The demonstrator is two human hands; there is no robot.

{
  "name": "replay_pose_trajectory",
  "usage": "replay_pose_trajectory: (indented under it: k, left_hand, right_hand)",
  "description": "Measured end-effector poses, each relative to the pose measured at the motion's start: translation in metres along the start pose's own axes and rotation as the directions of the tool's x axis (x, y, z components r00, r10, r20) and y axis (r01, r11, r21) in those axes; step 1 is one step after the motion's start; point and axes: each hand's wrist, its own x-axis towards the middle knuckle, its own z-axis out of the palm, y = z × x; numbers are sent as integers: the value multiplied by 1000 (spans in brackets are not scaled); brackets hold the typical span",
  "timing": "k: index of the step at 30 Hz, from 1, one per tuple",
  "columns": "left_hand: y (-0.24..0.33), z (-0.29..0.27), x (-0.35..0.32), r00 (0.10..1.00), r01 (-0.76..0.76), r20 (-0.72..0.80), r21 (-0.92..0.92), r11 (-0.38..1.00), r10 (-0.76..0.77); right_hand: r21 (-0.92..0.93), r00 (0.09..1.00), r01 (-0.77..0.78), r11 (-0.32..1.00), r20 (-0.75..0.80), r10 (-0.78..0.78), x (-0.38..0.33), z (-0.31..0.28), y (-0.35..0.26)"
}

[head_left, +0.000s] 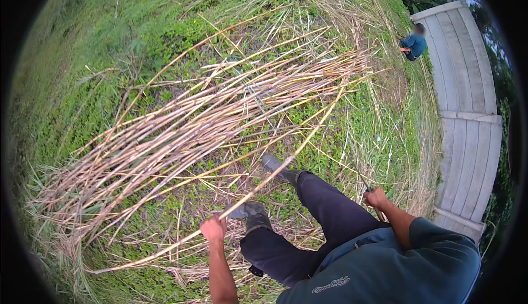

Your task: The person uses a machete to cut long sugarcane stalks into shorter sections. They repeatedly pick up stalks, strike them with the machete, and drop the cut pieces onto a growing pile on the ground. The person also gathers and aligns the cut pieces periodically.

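Note:
A long, pale yellow-brown cane stalk [262, 184] runs slantwise in front of me, from the grass at lower left up toward the pile. My left hand [213, 228] is closed around it in its lower part. At my right side, my right hand [375, 198] grips a thin-bladed tool [363, 182]. Its narrow dark blade points up and left, and a brown handle end shows below the fist; the exact kind is hard to make out. Beyond the held stalk lies a large pile of cut cane stalks [220, 111], mostly lined up the same way.
My boots [273, 164] stand among loose stalks and low green plants. A grey panelled concrete wall [462, 62] runs along the right. Near it, farther off, a person in a teal shirt [415, 42] is low to the ground. Dry grass and leaves [341, 12] lie beyond the pile.

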Motion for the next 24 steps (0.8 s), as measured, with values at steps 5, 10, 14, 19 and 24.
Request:
replay_pose_trajectory:
  k: [5, 10, 14, 19, 24]
  left_hand:
    - [17, -165, -78, 913, -12, -408, 57, 998, 34]
    - [67, -348, -89, 735, -125, -656, 116, 985, 171]
    - [97, -475, -104, 537, -178, -822, 109, 978, 189]
    - [131, -635, -122, 311, -72, -937, 145, 987, 160]
    - [167, -805, -227, -162, -34, -983, 96, 995, 89]
  right_hand:
    - [767, 974, 220, 603, -200, -101, -7, -27, -101]
    - [760, 797, 519, 391, -596, 100, -39, -62, -146]
    - [801, 780, 592, 92, -598, 185, -40, -130, -170]
    - [781, 780, 569, 256, -612, 133, -34, -158, -193]
    - [699, 832, 520, 491, -545, -106, -37, -139, -226]
